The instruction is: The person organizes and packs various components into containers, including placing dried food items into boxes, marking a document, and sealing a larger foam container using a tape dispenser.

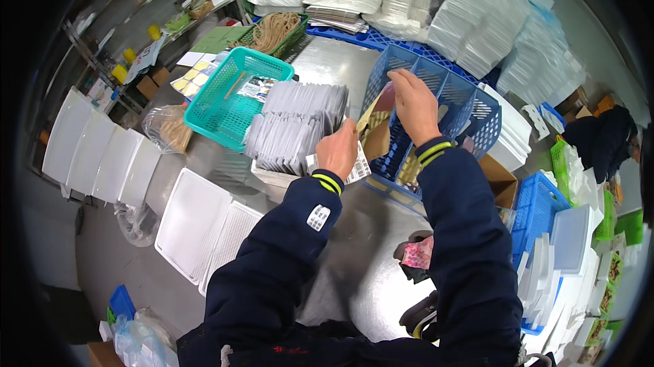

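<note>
My left hand [337,151] and my right hand [416,106] grip a thin yellowish, pink-faced sheet or packet [371,111] between them. It is tilted and partly hidden by my fingers, so its exact kind is unclear. Below my left hand a white label with a printed code [359,165] shows; whether that hand holds it, I cannot tell. Close to its left are tight rows of thin white packets [294,127] in a white foam box [273,178]. My right hand is over the near left part of a blue divided plastic basket [472,127], which contains brown and dark items.
A turquoise basket [204,119] with a few flat packets stands left on the metal table [352,244]. Behind it is a green basket of rope [276,32]. White foam lids [191,219] lean at the front left. A pink-patterned item [418,253] lies nearer me. Far right, a person [598,137] bends down.
</note>
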Tool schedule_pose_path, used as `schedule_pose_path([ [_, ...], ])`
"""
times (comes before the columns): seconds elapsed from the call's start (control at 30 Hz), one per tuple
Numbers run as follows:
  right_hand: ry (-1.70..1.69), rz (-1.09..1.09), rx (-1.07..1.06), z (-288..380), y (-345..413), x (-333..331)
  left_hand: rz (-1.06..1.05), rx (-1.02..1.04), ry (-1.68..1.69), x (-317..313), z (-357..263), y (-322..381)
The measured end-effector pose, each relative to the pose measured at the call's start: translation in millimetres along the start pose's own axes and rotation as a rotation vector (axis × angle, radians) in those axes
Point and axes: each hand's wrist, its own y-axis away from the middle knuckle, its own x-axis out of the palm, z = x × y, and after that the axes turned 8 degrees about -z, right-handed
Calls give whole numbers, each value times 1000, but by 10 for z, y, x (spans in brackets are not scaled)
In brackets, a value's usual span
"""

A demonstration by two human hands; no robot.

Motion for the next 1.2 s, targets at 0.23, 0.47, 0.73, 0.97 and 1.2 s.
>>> schedule_pose_path([
  [0.23,9,410,472,73,781,-154,101,64,-254,149,-214,-76],
  [0.47,-16,414,724,-17,1307,249,49,-47,-84,333,-286,-121],
  [0.73,-9,525,835,174,1190,274,325,-78,-192,442,62,67],
  [0.97,-311,541,782,181,1401,404,196,-96,3,-10,-305,113],
  [1.2,-1005,424,1375,1033,1076,-494,-71,-279,315,-678,-24,440],
])
